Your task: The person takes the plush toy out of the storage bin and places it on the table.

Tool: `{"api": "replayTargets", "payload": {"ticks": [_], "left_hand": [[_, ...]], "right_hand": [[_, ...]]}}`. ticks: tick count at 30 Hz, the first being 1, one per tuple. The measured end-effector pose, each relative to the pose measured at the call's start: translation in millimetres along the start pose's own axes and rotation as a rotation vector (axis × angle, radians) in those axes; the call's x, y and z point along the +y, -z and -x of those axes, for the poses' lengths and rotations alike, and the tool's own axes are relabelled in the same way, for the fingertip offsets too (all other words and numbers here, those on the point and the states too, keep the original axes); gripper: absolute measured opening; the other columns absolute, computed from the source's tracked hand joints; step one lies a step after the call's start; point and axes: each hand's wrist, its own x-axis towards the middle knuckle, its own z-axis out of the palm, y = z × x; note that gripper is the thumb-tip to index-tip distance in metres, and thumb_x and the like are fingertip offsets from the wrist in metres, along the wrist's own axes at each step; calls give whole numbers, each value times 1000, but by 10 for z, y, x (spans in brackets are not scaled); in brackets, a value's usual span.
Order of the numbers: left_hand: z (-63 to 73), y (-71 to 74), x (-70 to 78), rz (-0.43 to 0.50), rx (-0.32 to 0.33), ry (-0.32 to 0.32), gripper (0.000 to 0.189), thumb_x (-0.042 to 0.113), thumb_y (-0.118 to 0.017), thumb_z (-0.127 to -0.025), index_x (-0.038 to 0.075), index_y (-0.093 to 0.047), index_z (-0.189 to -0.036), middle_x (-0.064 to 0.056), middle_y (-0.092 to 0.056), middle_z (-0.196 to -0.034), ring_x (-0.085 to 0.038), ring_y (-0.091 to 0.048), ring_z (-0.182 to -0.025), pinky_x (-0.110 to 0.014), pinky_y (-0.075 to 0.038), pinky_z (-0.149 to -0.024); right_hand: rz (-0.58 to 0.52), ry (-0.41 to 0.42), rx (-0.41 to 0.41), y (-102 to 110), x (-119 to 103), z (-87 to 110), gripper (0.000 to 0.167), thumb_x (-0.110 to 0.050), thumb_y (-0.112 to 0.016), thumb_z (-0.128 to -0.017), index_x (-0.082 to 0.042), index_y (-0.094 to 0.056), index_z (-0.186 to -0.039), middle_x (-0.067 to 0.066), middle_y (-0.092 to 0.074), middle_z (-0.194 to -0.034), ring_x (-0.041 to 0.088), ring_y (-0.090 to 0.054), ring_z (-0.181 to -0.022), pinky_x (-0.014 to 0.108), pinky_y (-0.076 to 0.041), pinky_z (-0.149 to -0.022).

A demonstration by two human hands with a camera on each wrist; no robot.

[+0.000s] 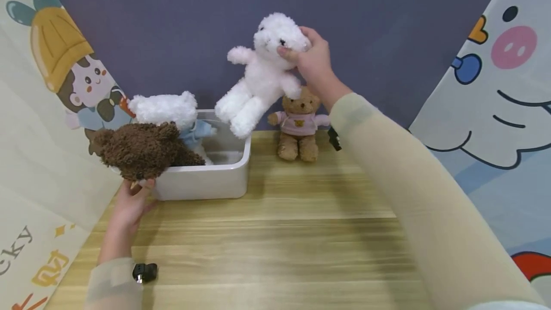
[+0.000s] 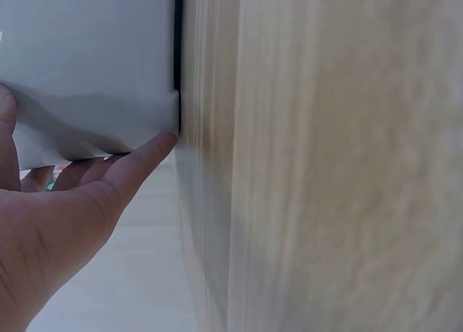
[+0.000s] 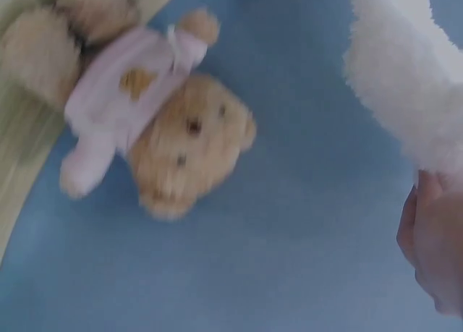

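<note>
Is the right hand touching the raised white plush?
Touching. The head view shows the right hand gripping the raised white plush by its head, thumb against its face.

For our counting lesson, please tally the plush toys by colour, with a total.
White toys: 2
Dark brown toy: 1
Light brown toy: 1
Total: 4

Room rightward in bin point(image 1: 202, 183); plush toys point(image 1: 139, 149) leftward
</note>
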Motion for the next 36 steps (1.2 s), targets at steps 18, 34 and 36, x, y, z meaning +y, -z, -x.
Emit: {"api": "replayTargets", "payload": {"ticks": [18, 34, 36], "left_hand": [[82, 126, -30, 63, 32, 18, 78, 42, -60, -107, 43, -12, -168, -1, -32, -162, -32, -11, -166, -15, -58, -84], [146, 222, -59, 0, -25, -118, 82, 35, -60, -109, 44, -5, -169, -10, -16, -176, -26, -20, -164, -12, -55, -87], [141, 234, -48, 9, -33, -126, 83, 31, -61, -109, 45, -5, -168, -12, -15, -175, -26, -23, -161, -11, -54, -87]], "right_hand": [[398, 51, -49, 1315, -352, -56, 74, -14, -87, -90, -29, -54, -154, -4, -51, -152, 22, -49, -142, 45, -44, -124], [809, -82, -91, 1951, 184, -101, 88, -31, -86, -92, -28, -39, -166, 0, -19, -179, 36, -25, -162, 60, -32, -130], [834, -81, -113, 2023, 256, -96, 88, -28, -86, -91, -24, -39, -166, 2, -18, -179, 39, -25, -162, 63, -31, -129]]}}
